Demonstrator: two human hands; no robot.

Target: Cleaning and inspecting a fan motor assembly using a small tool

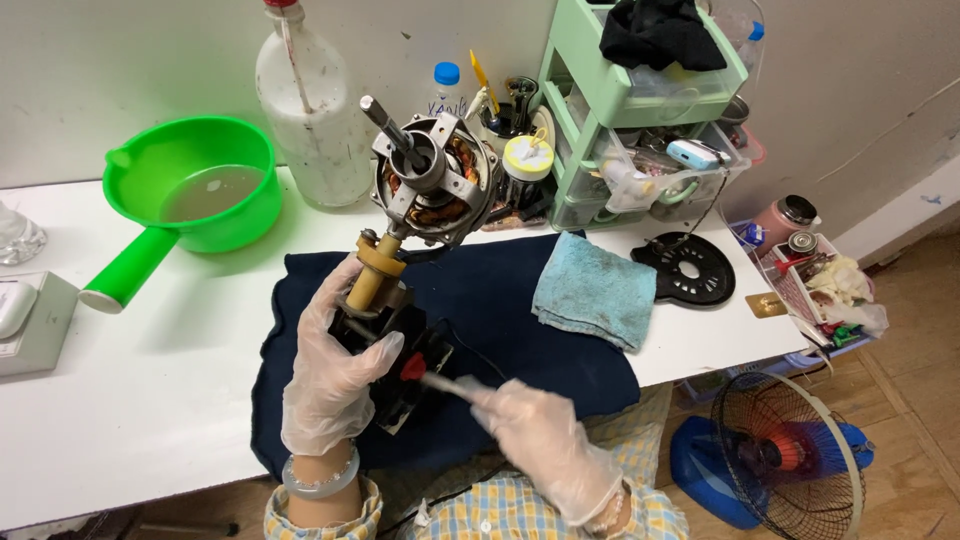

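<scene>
Gloved and nearest the lens, the left hand (335, 375) wraps its fingers around the black base of a fan motor (415, 250), holding it up above a navy cloth (520, 340) at about the picture's centre. At 5 o'clock from that base, the right hand (545, 440) pinches a slim screwdriver (450, 385), its tip beside a red knob (413, 367).

The motor looks heavy and rigid: a metal frame with copper windings and a steel shaft pointing to 11 o'clock. Its windings seem fragile, and thin gloves may slip on bare metal, so the plastic base and the tan neck (372, 275) look like the safest holds.

Left to right on the white table (150, 380): a green ladle (195, 195) with cloudy water at 10 o'clock, a plastic bottle (315, 110) at 11, a blue rag (593, 290) at 3, then a black disc (690, 268). A green drawer rack (640, 90) stands at 1 o'clock; a fan cage (790, 455) sits on the floor at 4.
</scene>
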